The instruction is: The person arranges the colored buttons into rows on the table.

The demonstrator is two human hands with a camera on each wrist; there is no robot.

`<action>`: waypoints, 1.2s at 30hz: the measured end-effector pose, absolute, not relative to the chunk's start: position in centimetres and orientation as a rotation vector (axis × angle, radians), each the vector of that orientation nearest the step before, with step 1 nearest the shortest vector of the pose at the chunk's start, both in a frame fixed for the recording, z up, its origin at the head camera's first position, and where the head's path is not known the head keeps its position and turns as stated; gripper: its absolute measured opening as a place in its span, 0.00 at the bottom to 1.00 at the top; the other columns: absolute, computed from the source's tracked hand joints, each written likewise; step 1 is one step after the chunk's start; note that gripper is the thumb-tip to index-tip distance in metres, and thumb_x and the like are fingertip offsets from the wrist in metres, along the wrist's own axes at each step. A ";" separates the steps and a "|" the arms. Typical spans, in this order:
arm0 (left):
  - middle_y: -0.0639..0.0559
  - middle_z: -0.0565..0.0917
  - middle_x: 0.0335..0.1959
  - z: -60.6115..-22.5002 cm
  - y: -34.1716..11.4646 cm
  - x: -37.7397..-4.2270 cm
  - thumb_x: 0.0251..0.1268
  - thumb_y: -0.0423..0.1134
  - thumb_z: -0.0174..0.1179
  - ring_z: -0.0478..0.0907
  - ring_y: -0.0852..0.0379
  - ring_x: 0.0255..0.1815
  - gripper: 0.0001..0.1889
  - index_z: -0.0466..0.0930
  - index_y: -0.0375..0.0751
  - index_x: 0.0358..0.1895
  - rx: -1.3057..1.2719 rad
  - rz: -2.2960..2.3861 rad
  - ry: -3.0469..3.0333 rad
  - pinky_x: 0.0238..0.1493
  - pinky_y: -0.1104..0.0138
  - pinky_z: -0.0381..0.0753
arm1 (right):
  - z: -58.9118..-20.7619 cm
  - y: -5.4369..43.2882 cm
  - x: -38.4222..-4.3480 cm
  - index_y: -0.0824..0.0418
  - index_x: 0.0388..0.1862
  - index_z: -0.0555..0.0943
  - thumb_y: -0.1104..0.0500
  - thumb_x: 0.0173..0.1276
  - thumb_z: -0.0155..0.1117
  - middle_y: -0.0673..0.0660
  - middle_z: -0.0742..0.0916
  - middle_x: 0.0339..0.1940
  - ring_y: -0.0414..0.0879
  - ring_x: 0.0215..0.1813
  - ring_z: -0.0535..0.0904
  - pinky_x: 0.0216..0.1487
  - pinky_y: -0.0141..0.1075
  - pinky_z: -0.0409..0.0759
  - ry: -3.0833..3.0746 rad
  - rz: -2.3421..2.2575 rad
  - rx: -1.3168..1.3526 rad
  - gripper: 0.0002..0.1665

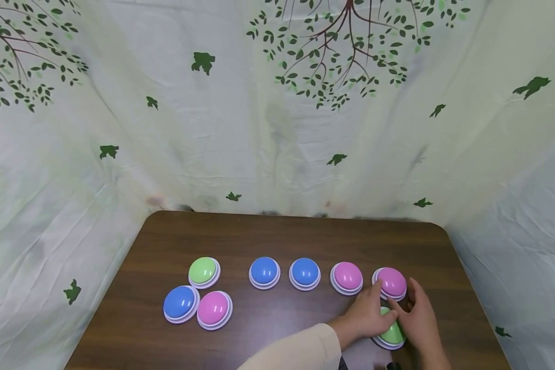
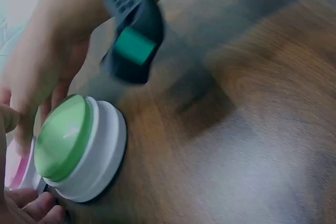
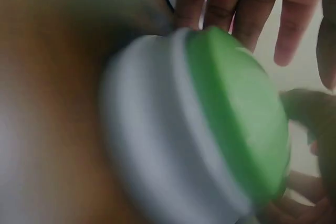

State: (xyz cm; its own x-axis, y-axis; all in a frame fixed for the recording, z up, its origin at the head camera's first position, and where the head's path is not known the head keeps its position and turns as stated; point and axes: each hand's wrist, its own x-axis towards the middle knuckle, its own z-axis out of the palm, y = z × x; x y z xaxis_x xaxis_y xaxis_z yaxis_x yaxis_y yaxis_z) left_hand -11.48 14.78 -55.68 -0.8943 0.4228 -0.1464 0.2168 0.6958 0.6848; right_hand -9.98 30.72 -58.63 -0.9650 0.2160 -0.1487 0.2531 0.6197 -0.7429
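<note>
At the right end of the back row is a pink dome button [image 1: 393, 282] on a white base. My left hand [image 1: 365, 314] holds its left side, its index finger at the rim. From the right, my right hand [image 1: 420, 321] grips the same button, thumb at its front. Just in front of it lies a green dome button [image 2: 63, 140], partly hidden by my hands in the head view. The right wrist view has this green button [image 3: 236, 114] large and blurred, with the left fingers [image 3: 252, 19] beyond it.
Leftward along the row are another pink button [image 1: 347, 276] and two blue buttons [image 1: 305, 272]. At the table's left sit a green button [image 1: 202, 271], a blue button [image 1: 179, 303] and a pink button [image 1: 214, 309], close together. Leaf-printed cloth [image 1: 180, 128] surrounds the brown table [image 1: 277, 231].
</note>
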 end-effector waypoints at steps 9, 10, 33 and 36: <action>0.52 0.79 0.68 -57.6 12.2 -9.9 0.59 0.56 0.67 0.76 0.59 0.63 0.47 0.58 0.40 0.79 0.971 0.936 2.580 0.60 0.74 0.74 | -61.6 28.0 -3.5 0.69 0.74 0.66 0.66 0.73 0.63 0.54 0.84 0.63 0.14 0.54 0.72 0.53 0.06 0.66 2.928 -1.649 0.530 0.33; 0.52 0.77 0.70 -57.9 11.9 -9.8 0.57 0.54 0.68 0.75 0.60 0.65 0.48 0.57 0.39 0.79 1.040 0.900 2.588 0.62 0.74 0.72 | -62.0 27.8 -2.9 0.69 0.73 0.67 0.68 0.71 0.64 0.45 0.83 0.62 0.09 0.53 0.69 0.54 0.07 0.66 2.947 -1.666 0.487 0.33; 0.54 0.78 0.69 -59.8 9.4 -8.4 0.52 0.51 0.78 0.78 0.60 0.64 0.51 0.61 0.44 0.78 1.040 0.821 2.746 0.64 0.74 0.75 | -61.0 27.7 -1.1 0.66 0.71 0.67 0.50 0.50 0.85 0.74 0.81 0.63 0.69 0.59 0.81 0.54 0.47 0.83 3.053 -1.030 0.173 0.55; 0.53 0.80 0.67 -59.5 8.0 -7.8 0.52 0.48 0.78 0.79 0.59 0.63 0.50 0.61 0.44 0.78 1.001 0.898 2.743 0.63 0.72 0.77 | -61.4 26.7 -1.1 0.64 0.69 0.71 0.51 0.45 0.87 0.70 0.85 0.60 0.54 0.56 0.85 0.52 0.20 0.74 3.148 -1.058 0.109 0.54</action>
State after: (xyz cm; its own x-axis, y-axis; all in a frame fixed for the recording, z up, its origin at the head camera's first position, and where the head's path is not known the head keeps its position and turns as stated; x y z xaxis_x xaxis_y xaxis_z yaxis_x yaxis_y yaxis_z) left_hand -7.84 7.97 -59.52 -0.7820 0.6127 0.1144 0.5617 0.6133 0.5553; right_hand -1.06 26.66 -61.36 -0.9815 0.1192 0.1497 0.0046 0.7968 -0.6043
